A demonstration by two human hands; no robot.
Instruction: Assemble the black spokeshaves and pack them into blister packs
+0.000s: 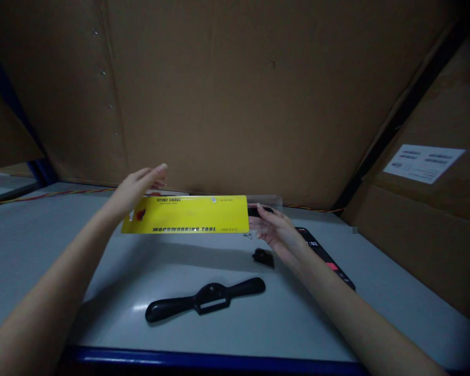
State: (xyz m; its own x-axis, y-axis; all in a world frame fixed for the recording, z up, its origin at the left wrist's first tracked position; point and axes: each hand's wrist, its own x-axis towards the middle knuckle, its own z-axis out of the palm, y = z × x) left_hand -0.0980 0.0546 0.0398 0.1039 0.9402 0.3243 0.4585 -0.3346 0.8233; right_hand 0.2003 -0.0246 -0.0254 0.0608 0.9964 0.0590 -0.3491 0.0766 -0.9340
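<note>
A long yellow package card printed "WOODWORKING TOOL" hangs level above the grey table, held between my two hands. My left hand grips its left end, thumb under and fingers stretched over the top. My right hand pinches its right end, palm up. Below it, near the front edge, lies a black spokeshave with two handles. A small black part sits just under my right wrist.
A black phone with a lit screen lies under my right forearm. Behind the card lies a clear plastic blister. Brown cardboard walls close in the back and right. A red-yellow wire runs along the table's back edge. A blue rim borders the front.
</note>
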